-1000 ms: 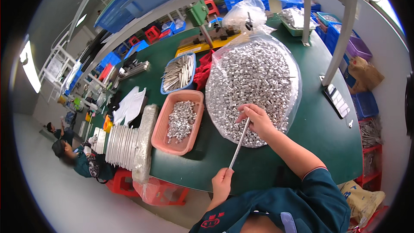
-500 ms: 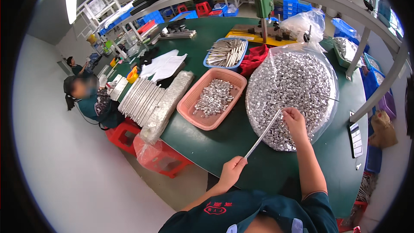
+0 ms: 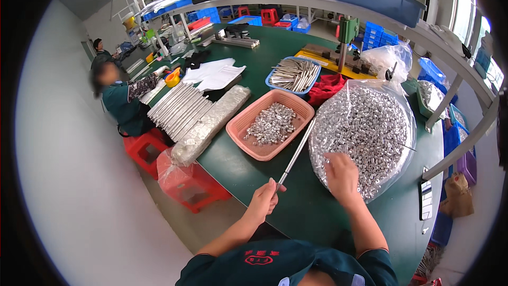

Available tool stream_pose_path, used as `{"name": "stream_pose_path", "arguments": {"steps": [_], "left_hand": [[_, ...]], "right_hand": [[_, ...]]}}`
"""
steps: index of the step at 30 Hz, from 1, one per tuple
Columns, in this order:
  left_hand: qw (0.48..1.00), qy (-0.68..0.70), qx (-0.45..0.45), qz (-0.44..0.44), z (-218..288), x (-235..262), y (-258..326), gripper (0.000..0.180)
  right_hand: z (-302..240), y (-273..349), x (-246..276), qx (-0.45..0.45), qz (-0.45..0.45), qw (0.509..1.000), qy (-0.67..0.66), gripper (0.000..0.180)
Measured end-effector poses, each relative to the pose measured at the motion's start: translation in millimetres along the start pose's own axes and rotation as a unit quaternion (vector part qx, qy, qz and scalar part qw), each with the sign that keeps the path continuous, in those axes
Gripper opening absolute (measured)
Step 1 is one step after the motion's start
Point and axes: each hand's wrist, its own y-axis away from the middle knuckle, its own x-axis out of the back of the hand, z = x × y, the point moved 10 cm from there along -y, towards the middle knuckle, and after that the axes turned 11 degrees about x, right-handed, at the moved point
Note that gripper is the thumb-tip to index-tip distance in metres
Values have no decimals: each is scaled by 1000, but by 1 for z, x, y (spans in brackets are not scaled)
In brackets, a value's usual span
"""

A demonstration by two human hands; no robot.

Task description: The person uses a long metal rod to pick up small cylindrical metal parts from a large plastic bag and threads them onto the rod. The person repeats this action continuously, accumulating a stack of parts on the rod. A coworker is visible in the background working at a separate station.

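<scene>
A thin silvery metal tube (image 3: 297, 151) slants away from my left hand (image 3: 263, 199), whose fingers are wrapped round its near end. The tube's far end lies in view between the pink basket and the bag. Over the near left part of a heap of small silvery metal sleeves (image 3: 365, 132) is my right hand (image 3: 342, 176). Its fingers are bent together close to the sleeves, and whatever is between the fingertips is too small to make out. The heap fills a wide round container lined with clear plastic (image 3: 406, 111).
A pink basket (image 3: 235, 136) holds more small sleeves. Behind it stands a blue basket (image 3: 290, 91) of short rods, beside a red cloth (image 3: 327, 90). Long tubes (image 3: 177, 108) and a wrapped bundle (image 3: 211, 122) lie left. A phone (image 3: 426, 201) lies right. A co-worker (image 3: 119, 98) sits far left.
My right hand has come away from the tube's far end and down to the sleeves' near left side. The tube has swung left, toward the pink basket. The whole view has shifted.
</scene>
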Motion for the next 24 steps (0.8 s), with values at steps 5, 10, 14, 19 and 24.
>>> {"name": "stream_pose_path", "arguments": {"steps": [5, 10, 14, 19, 24], "left_hand": [[994, 103, 2, 40, 24, 25, 6, 58], [984, 168, 5, 56, 23, 62, 15, 54], [984, 169, 25, 45, 10, 69, 43, 52], [985, 163, 63, 5, -33, 66, 83, 45], [991, 119, 39, -38, -41, 63, 93, 44]], "right_hand": [[-144, -11, -67, 314, -75, 935, -146, 27], [-154, -35, -102, 341, -58, 922, -174, 19], [-129, -67, -135, 315, -68, 936, -140, 23], [-46, -114, -185, 187, -137, 972, -42, 27], [-16, -120, -162, 101, -94, 989, -60, 30]]}}
